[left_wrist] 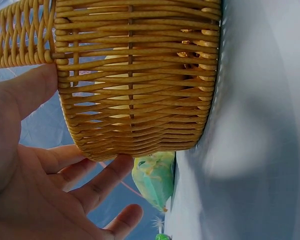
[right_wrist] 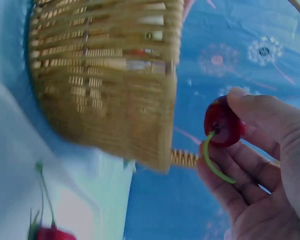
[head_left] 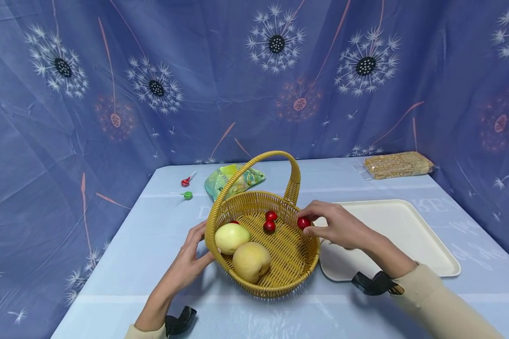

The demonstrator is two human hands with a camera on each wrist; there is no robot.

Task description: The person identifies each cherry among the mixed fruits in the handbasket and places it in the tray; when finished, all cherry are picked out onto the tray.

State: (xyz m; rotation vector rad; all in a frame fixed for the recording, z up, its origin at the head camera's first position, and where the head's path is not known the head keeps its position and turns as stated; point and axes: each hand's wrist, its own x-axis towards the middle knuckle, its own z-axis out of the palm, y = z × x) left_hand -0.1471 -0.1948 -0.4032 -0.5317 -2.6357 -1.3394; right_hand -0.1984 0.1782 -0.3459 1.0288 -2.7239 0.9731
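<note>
Pale blue table (head_left: 152,245), walled by blue dandelion-print cloth (head_left: 68,117). Right hand (head_left: 339,226) pinched a cherry (head_left: 303,222) at the basket (head_left: 294,263) rim, beside the tray (head_left: 407,226). Left hand (head_left: 188,263), fingers straight, rested on the basket's near side. Right wrist view blurred; another cherry (right_wrist: 50,233) cut off at its lower edge.

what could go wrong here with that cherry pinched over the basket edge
The right hand pinches the cherry only at its fingertips right above the basket rim, so it may slip and land outside, perhaps on the tray. The left hand merely touches the basket's side with straight fingers, so a knock might shift it. The peach and apple crowd the near side.
</note>
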